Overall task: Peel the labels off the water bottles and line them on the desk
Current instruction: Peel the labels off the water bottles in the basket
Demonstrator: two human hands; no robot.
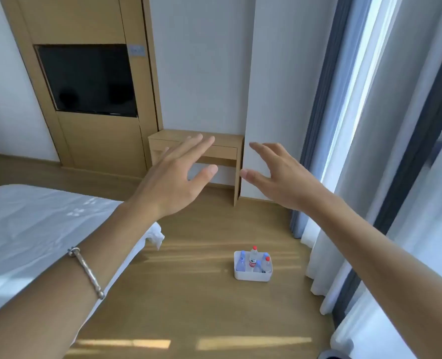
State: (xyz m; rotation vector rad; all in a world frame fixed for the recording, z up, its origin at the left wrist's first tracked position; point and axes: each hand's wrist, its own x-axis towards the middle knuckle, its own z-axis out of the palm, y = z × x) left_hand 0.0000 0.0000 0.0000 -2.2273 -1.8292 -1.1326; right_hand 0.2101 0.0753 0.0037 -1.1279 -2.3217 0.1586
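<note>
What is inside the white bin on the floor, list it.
The white rectangular plastic bin holds upright clear water bottles: two red-capped, about three blue-capped. Its walls hide their bases and the bin's bottom.

White bin of water bottles on wooden floor

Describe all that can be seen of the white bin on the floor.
The bin is a small white box, plastic by its look, with rounded corners and an open top. It stands upright on the wooden floor, apart from the bed and the curtain. Several bottles stand upright in it, two with red caps; nothing else touches it.
</note>
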